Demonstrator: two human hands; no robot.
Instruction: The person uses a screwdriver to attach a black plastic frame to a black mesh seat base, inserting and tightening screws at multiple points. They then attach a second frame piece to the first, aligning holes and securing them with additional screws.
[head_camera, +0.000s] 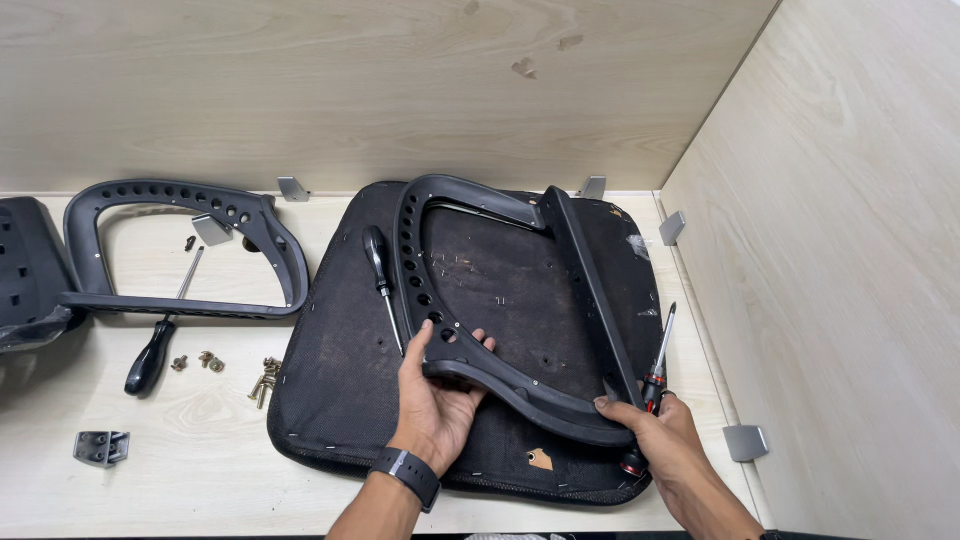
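Armrest frame (520, 290) is being fitted onto the seat base (340, 380): left hand (440, 395) grips its lower curve; right hand (660, 435) steadies its corner, clutching a red-handled screwdriver (655, 375). Next, alignment looks needed.

Bare bench (200, 470) is lying open at the near left. Loose screws (264, 378), a black-handled screwdriver (152, 352) and a metal bracket (101, 447) are cluttering the left middle. The side wall (850, 280) is crowding the right, leaving only a narrow strip beside the seat cushion (340, 380).
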